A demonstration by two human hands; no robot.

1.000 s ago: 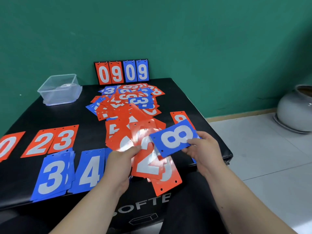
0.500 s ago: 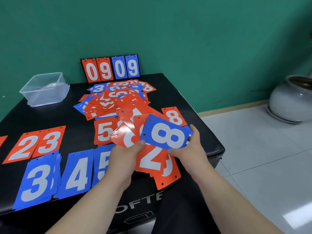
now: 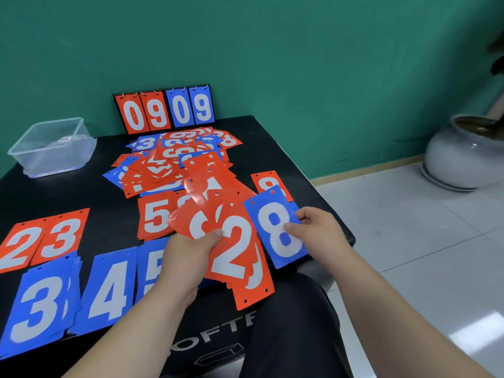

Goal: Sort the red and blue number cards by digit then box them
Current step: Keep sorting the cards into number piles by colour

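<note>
My left hand (image 3: pixel 188 255) grips a fanned stack of red cards (image 3: pixel 231 249) with a 2 on top. A blue 8 card (image 3: pixel 278 230) is pinched by my right hand (image 3: pixel 319 227) at its right edge, low over the table's front right, below a red 8 card (image 3: pixel 268 182). Sorted cards lie at the front left: red 2 (image 3: pixel 16 244), red 3 (image 3: pixel 62 236), blue 3 (image 3: pixel 35 306), blue 4 (image 3: pixel 109 293), blue 5 (image 3: pixel 150 263), red 5 (image 3: pixel 154 216). A loose heap of mixed cards (image 3: pixel 169 165) sits mid-table.
A clear plastic box (image 3: pixel 51 148) stands at the back left of the black table (image 3: pixel 54 192). A flip scoreboard reading 0909 (image 3: pixel 165 110) leans on the green wall. A grey ceramic pot (image 3: pixel 463 156) sits on the tiled floor to the right.
My right hand has swung the blue 8 card from lying across the red stack to upright at the stack's right, lower toward the table. My left hand keeps its hold.
</note>
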